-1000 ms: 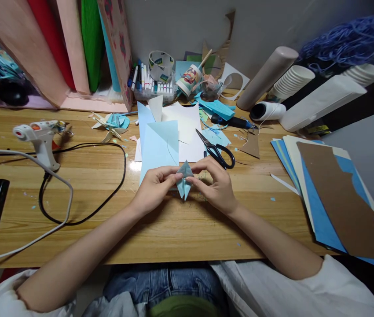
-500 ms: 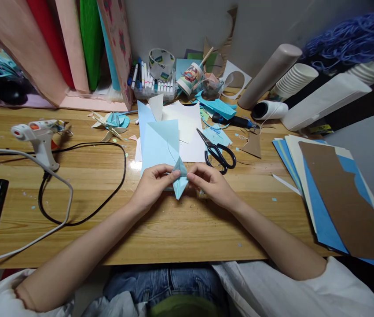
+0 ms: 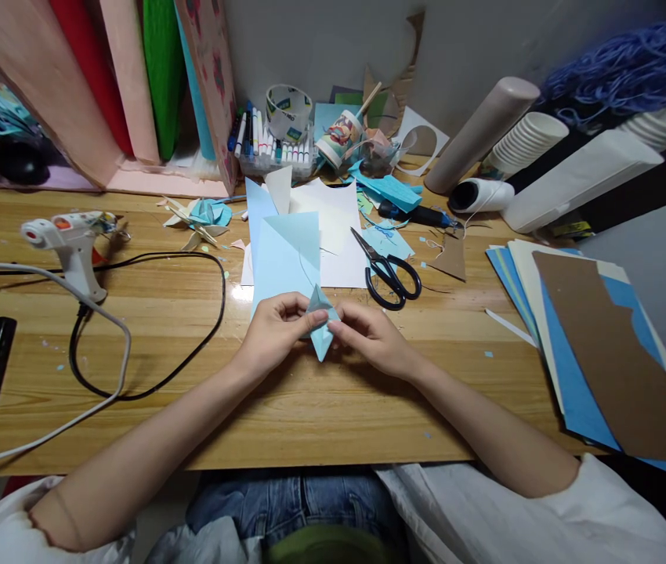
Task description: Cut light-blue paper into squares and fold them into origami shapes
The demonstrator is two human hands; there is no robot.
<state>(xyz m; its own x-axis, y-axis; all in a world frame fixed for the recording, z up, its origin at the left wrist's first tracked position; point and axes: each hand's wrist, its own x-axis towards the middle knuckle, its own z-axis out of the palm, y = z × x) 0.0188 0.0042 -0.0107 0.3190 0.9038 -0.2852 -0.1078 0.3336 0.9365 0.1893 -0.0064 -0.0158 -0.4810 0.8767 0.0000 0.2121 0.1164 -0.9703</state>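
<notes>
A small light-blue folded paper (image 3: 322, 343), shaped like a narrow diamond, is held between both hands over the near edge of the paper sheets. My left hand (image 3: 271, 329) pinches it from the left, with the thumb lying across its middle. From the right, my right hand (image 3: 377, 337) grips its other side, thumb on the front and the fingers partly hidden behind. One point of the folded paper faces away from me, the other toward me. Just beyond lies a light-blue sheet (image 3: 280, 270) on top of a white sheet (image 3: 342, 227).
Black-handled scissors (image 3: 392, 274) lie right of the sheets. On the left are a white glue gun (image 3: 71, 247) and looping cables (image 3: 222, 301). Markers (image 3: 277, 149) and a tape roll (image 3: 289, 112) stand at the back. Coloured card (image 3: 597, 337) is stacked at the right.
The right thumb has shifted onto the front of the folded paper, nearer the left thumb. The paper has moved slightly toward me, and its middle is more covered by the thumbs.
</notes>
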